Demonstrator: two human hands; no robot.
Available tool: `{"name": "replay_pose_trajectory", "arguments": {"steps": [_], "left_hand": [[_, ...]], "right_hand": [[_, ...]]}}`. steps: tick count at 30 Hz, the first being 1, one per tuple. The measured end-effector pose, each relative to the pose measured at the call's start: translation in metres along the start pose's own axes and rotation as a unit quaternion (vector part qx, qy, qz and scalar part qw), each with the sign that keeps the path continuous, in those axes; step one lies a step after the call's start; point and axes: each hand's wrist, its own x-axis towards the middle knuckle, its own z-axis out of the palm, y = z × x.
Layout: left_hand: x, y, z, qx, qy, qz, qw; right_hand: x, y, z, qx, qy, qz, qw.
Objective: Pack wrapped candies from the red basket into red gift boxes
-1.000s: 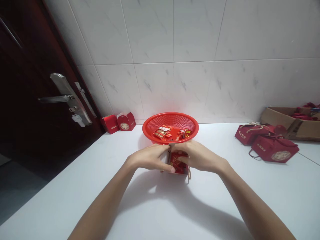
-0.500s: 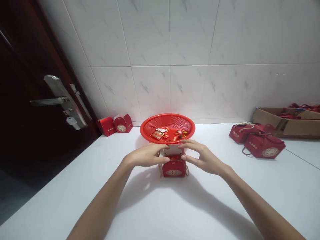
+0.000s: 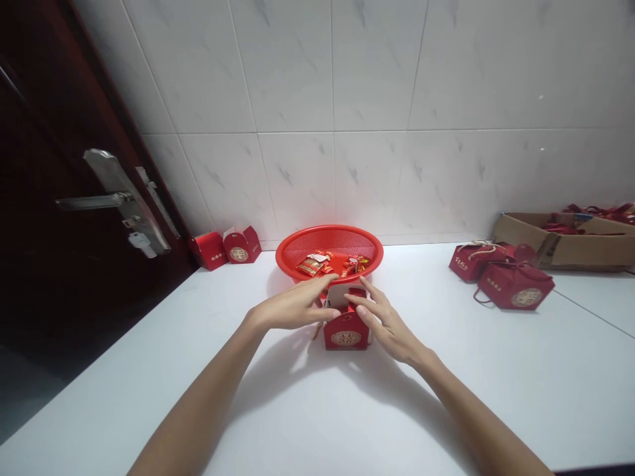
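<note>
A small red gift box (image 3: 346,332) with a pale round emblem stands upright in front of me, its top flaps raised. My left hand (image 3: 292,305) reaches over its left side, fingers stretched out and the thumb near the front flap. On the other side my right hand (image 3: 391,325) has its fingers spread, some over the box top, the thumb by the front flap's right edge. Neither hand is wrapped round the box. Just behind it sits a red plastic basket (image 3: 330,231) holding wrapped sweets (image 3: 313,265). A bit of cord shows at the box's left side.
Two red boxes (image 3: 242,246) stand at the back left near the door (image 3: 49,198). To the right are two closed red boxes (image 3: 518,284) with cord and ribbon. Behind them is a cardboard carton (image 3: 590,253) with dark red items. A tiled wall (image 3: 297,178) bounds the white table (image 3: 278,423).
My right hand has moved left and closer in, its fingers now over the box's top and right side. A right-hand flap now leans inward. The view has shifted slightly.
</note>
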Motion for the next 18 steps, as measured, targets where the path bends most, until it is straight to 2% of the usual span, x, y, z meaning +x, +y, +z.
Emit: {"name": "replay_pose_trajectory", "arguments": {"steps": [4,7,13,18], "left_hand": [[0.005,0.002,0.004,-0.037,0.025,-0.022,0.999],[0.009,0.000,0.006,-0.024,0.037,-0.015,0.999],[0.014,-0.004,0.008,-0.031,0.023,0.035,0.999],[0.014,-0.008,0.010,-0.038,-0.002,0.032,0.999]], "right_hand": [[-0.005,0.002,0.001,0.000,-0.014,0.015,1.000],[-0.007,0.003,0.002,-0.001,-0.010,0.012,1.000],[-0.008,0.010,0.001,-0.002,0.005,0.010,1.000],[-0.008,0.015,0.002,0.002,0.025,-0.002,1.000]]}}
